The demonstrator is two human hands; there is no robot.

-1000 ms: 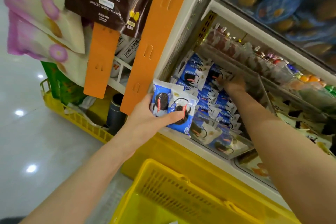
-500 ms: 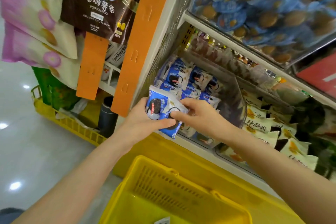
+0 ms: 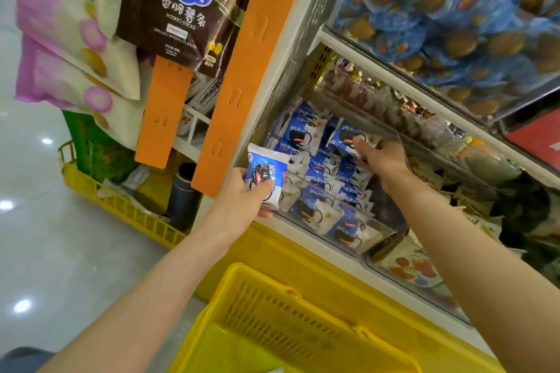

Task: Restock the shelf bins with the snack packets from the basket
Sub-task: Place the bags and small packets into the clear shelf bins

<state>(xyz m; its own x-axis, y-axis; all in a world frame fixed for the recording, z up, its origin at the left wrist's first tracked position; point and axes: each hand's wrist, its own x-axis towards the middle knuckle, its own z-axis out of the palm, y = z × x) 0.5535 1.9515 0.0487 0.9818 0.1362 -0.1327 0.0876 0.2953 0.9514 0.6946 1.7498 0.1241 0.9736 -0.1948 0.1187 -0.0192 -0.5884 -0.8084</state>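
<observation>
**A:** Where is the snack packet now?

**B:** We hold one blue-and-white snack packet [image 3: 268,172] in our left hand [image 3: 242,201], just in front of the shelf edge and above the yellow basket [image 3: 272,312]. The thumb lies across its front and the other fingers are behind it, so it is pinched between them.

**A:** And our right hand?

**B:** Our right hand [image 3: 381,157] reaches far over the clear bin [image 3: 385,239]. Its fingers are curled on the end of a second packet [image 3: 344,136] of the same kind and hold it at the pile near the back.

**A:** How full is the bin?

**B:** Many packets of this kind lie in it, in rows from the front wall to the back. On its right side there is a darker part where we see no packets, so we judge there is room for more.

**A:** So how far are we?

**B:** We think well into the work, but not finished. One packet is being placed and one waits in the left hand. How many are left in the basket we cannot tell, because only its rim and slotted wall show well.

**A:** What is around?

**B:** The neighbouring bin [image 3: 375,269] on the right has other, orange-printed packets. The shelf above holds blue-wrapped cakes [image 3: 454,24]. A brown potato sticks bag [image 3: 178,18] hangs at the left, beside an orange strip [image 3: 242,70].
</observation>
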